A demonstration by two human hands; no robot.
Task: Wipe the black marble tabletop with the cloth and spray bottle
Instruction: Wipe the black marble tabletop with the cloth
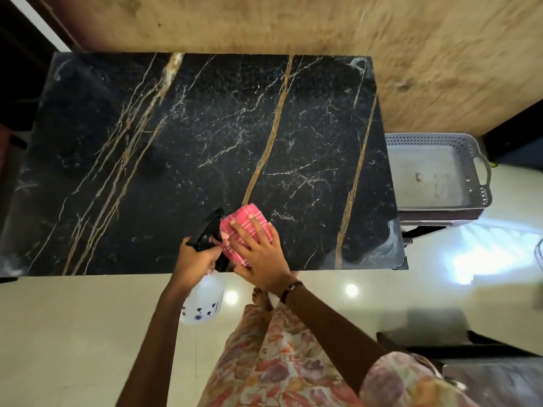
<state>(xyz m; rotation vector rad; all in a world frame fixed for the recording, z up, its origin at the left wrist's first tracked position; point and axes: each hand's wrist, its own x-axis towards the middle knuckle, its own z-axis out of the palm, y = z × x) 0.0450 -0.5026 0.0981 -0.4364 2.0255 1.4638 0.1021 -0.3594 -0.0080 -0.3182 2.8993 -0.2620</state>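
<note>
Cloth (pixel 246 230), pink with pale stripes and folded into a pad, lies on the black marble worktop (pixel 182 148) close to its near edge, a little right of the middle. Right hand (pixel 261 257) rests flat on top of it, fingers spread and extended, palm down, pressing the pad against the stone rather than gripping it; the far end of the pad shows beyond the fingertips. Left hand (pixel 197 257) is wrapped around the neck of the spray bottle (pixel 203 301), its grip closed just below the black trigger head (pixel 208 230). That head reaches over the worktop edge and sits just beside the left side of the cloth; whether the two touch cannot be determined. Translucent white bottle body, carrying small dark printed marks, hangs below the fist, off the worktop and above the floor. A dark band (pixel 289 290) circles the right wrist. Worktop surface shows gold and white veining running diagonally; no other item stands on it. Beyond its far edge is a tan wall (pixel 293 22). Beside the right end of the worktop sits a grey perforated basket (pixel 440 171) with a handle. Glossy pale floor tiles (pixel 73 333) lie below, along with a floral-patterned garment (pixel 279 362) and a bare foot (pixel 262 299).
</note>
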